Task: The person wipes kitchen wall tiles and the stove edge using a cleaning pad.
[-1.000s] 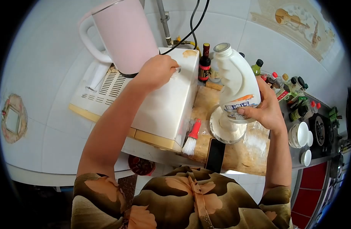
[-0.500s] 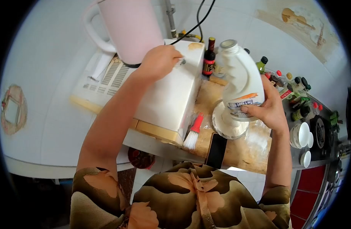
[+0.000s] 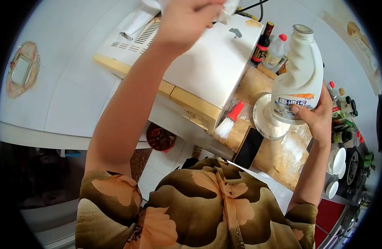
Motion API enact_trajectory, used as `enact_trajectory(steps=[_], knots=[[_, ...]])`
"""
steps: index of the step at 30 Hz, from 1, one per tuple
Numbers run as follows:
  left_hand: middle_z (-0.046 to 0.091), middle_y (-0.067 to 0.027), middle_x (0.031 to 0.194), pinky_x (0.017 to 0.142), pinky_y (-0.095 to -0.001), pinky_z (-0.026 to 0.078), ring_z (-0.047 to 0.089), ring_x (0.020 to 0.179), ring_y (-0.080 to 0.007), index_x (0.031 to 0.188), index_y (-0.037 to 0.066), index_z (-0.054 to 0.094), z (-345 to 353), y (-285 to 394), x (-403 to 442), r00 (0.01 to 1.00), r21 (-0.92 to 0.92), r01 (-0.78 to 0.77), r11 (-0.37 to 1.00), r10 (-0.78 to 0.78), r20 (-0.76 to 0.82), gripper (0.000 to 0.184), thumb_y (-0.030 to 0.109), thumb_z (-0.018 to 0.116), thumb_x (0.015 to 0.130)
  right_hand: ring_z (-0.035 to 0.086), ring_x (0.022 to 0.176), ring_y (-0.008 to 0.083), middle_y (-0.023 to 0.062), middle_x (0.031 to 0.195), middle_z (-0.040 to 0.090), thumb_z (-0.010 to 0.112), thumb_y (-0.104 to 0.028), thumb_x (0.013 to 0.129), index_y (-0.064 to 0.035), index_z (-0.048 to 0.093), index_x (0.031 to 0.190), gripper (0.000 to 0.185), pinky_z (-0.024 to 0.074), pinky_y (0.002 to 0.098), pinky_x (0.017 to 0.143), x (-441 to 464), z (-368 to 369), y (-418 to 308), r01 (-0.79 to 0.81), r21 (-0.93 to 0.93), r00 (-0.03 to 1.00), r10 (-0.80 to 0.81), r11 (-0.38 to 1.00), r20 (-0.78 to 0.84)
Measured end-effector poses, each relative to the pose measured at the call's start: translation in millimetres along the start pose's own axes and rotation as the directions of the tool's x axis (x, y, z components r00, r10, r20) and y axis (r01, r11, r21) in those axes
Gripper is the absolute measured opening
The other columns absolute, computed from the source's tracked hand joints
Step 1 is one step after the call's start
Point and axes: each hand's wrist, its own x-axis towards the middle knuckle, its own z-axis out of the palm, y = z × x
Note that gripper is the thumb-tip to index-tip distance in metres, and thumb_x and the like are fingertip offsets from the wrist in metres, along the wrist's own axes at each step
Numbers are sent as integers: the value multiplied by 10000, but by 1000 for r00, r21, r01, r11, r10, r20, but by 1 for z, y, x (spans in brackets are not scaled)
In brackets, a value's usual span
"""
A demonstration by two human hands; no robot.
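Note:
My right hand (image 3: 315, 114) grips a white cleaner bottle (image 3: 298, 79) low on its side, thumb over the printed label. The bottle is upright, without a cap, its round mouth grey. Behind its base is a round white object (image 3: 270, 124); I cannot tell whether they touch. My left hand (image 3: 189, 20), raised at the top edge and slightly blurred, is closed on a crumpled white piece (image 3: 228, 10), possibly tissue or thin plastic. Below that hand is a white appliance (image 3: 199, 74) with a dark grey patch (image 3: 235, 32) on top.
A red-handled brush (image 3: 231, 118) and a black phone (image 3: 248, 147) lie on the wooden board (image 3: 278, 159). A dark bottle (image 3: 262, 43) and a red-capped clear bottle (image 3: 276, 52) stand behind. White bowls (image 3: 336, 161) and several condiment bottles (image 3: 344, 106) are at right.
My left hand has lifted away from the appliance top with the white piece, uncovering the grey patch. The view has shifted, leaving the pink kettle mostly out of frame. My right hand still holds the bottle.

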Motion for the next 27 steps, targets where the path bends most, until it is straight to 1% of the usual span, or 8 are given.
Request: enact_trajectory(steps=[1,2,5,7,10,20,22,27], knots=[[612,19,741,484,-172,368,489,564,-32,1041,18,667,-11,-1,-10,991,-230,128,965,-133,-5,178,97,570,915,598,960,146,61,1060,625,831,-103,613,11,492,1249,730,473,290,859,-4,3,0,-3,1,1000,3,1000,5],[612,19,741,484,-172,368,489,564,-32,1041,18,667,-22,0,-22,990,-232,134,964,-139,-4,178,97,570,915,597,961,148,62,1059,626,838,-116,610,14,491,1250,739,471,294,865,-10,7,0,-15,-9,1000,15,1000,4],[578,-26,776,510,-205,387,447,523,-45,1220,-17,513,-54,4,-59,966,-622,198,758,-260,-9,297,76,464,943,593,968,152,64,1061,622,850,-142,605,18,490,1250,756,465,299,876,-28,19,-6,-58,-40,998,58,997,-7],[578,-45,940,571,-248,392,490,725,-117,1185,8,564,-74,-7,-83,996,-830,89,550,-24,91,284,128,490,938,580,983,152,77,1085,609,860,-175,602,27,485,1253,778,459,298,882,-41,28,-10,-83,-98,997,83,992,-6],[570,-63,1013,560,-241,363,437,716,-106,1328,36,414,-94,-26,-119,988,-917,90,388,-149,34,394,164,471,960,580,989,159,86,1099,606,865,-187,597,31,485,1254,790,455,301,889,-68,45,-20,-81,-115,993,70,990,-94],[587,-57,989,575,-232,344,471,758,-107,1213,77,528,-149,-85,-225,936,-938,304,166,-235,262,300,108,552,916,600,976,171,96,1089,617,868,-172,613,36,457,1254,789,479,313,875,-162,142,-43,-227,-145,945,182,963,-271],[575,-50,999,581,-246,346,470,775,-116,1206,110,546,-154,-98,-243,881,-922,366,127,-366,300,313,100,572,894,594,990,174,98,1103,611,865,-156,613,34,457,1255,784,474,316,882,-171,163,-45,-198,-134,951,157,971,-265],[583,-61,1027,620,-256,382,488,813,-134,1184,159,580,-159,-122,-281,861,-892,452,-4,-259,437,309,124,593,877,582,977,162,78,1069,608,855,-139,607,17,481,1229,743,466,310,873,-207,188,-54,-245,-88,938,212,966,-276]])
